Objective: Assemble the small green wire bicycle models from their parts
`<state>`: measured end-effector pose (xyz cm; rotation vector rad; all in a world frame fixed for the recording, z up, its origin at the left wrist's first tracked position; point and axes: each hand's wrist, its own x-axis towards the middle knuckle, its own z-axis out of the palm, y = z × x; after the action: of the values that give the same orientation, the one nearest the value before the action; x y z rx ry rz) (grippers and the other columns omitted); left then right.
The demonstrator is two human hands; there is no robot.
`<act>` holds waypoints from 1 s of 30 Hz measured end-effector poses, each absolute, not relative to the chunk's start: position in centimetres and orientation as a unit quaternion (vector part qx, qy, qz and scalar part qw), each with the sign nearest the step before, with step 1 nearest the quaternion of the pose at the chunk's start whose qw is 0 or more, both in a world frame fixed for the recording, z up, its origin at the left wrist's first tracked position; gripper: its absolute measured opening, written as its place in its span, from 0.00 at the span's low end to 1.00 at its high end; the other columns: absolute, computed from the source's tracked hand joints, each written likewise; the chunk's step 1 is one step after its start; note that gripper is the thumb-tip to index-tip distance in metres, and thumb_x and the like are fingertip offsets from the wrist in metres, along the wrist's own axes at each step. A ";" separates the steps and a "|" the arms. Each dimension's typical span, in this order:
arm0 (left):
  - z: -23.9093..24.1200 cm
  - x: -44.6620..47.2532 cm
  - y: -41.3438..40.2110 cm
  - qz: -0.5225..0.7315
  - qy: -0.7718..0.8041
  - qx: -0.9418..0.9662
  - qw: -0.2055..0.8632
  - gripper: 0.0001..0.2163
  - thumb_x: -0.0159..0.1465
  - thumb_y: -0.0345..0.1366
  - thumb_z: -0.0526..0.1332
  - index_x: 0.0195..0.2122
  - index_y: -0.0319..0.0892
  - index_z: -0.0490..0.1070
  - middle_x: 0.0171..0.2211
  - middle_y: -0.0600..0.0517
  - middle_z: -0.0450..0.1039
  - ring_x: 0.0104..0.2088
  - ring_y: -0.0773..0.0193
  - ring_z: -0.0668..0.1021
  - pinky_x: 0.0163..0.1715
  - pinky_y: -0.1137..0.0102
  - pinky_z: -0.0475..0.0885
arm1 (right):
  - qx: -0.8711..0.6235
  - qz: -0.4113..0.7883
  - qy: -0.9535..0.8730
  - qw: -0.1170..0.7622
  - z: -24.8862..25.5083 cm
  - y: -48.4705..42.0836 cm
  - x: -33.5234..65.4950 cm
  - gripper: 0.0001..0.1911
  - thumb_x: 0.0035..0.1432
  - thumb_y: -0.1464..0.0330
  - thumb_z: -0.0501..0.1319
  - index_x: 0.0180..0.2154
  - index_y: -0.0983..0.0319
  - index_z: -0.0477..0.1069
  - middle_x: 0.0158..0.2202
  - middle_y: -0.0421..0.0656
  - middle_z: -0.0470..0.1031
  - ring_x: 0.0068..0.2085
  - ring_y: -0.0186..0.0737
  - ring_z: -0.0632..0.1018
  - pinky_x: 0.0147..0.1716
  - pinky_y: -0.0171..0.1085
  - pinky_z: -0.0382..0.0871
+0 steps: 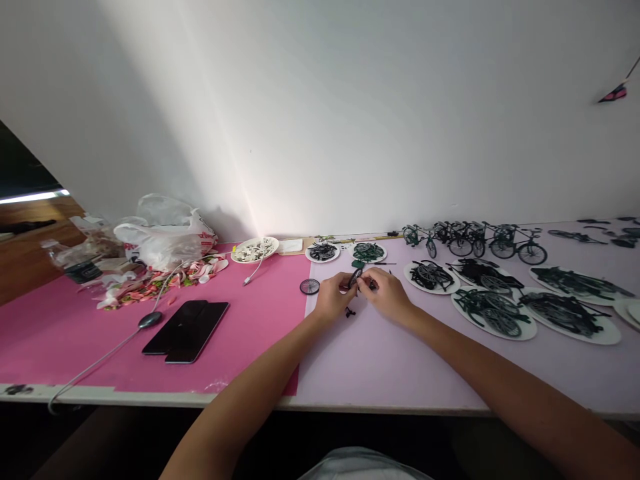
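Observation:
My left hand (332,297) and my right hand (384,293) meet over the pale pink part of the table. Between their fingertips is a small black model bicycle wheel (355,277), seen nearly edge-on. My left fingers are closed on the wheel. The right thumb and fingers pinch at its other side, on a small dark part that they mostly hide. A loose spoked wheel (309,287) lies flat just left of my left hand. Below the fingers is a small black piece (351,312). Behind my right hand lies a thin dark tool (385,263).
Plates of dark bicycle parts (494,313) spread across the right, with assembled model bicycles (475,241) standing behind. Two small parts plates (323,252) sit at the back. On the left are dark phones (187,331), a cable, a plastic bag (167,237) and a bottle (80,267).

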<state>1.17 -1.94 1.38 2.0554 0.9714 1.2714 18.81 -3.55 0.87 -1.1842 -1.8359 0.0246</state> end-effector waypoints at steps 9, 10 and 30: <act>1.2 1.1 -1.9 0.467 0.360 0.764 0.261 0.07 0.63 0.30 0.64 0.41 0.40 0.79 0.37 0.50 0.82 0.36 0.64 0.82 0.41 0.71 0.78 | -0.488 0.027 -0.758 0.432 0.8 -3.3 19.1 0.12 0.68 0.62 0.55 0.31 0.58 0.66 0.31 0.41 0.74 0.32 0.40 0.74 0.32 0.37 0.64; 1.2 1.1 -1.9 0.466 0.362 0.764 0.260 0.07 0.63 0.30 0.64 0.41 0.40 0.79 0.37 0.50 0.82 0.36 0.63 0.82 0.41 0.71 0.78 | -0.487 0.032 -0.759 0.432 0.8 -3.3 19.1 0.11 0.67 0.62 0.56 0.31 0.58 0.67 0.32 0.41 0.75 0.33 0.40 0.75 0.33 0.37 0.65; 1.2 1.1 -1.6 0.458 0.364 0.774 0.243 0.10 0.62 0.29 0.65 0.44 0.40 0.78 0.37 0.50 0.82 0.37 0.63 0.83 0.42 0.70 0.78 | -0.495 0.022 -0.776 0.390 0.7 -2.9 19.1 0.13 0.73 0.63 0.50 0.36 0.57 0.68 0.37 0.43 0.73 0.39 0.42 0.75 0.36 0.37 0.65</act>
<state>1.12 -1.65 1.18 2.1139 0.9952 1.2511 19.08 -2.92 0.65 -1.2586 -1.9720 0.0566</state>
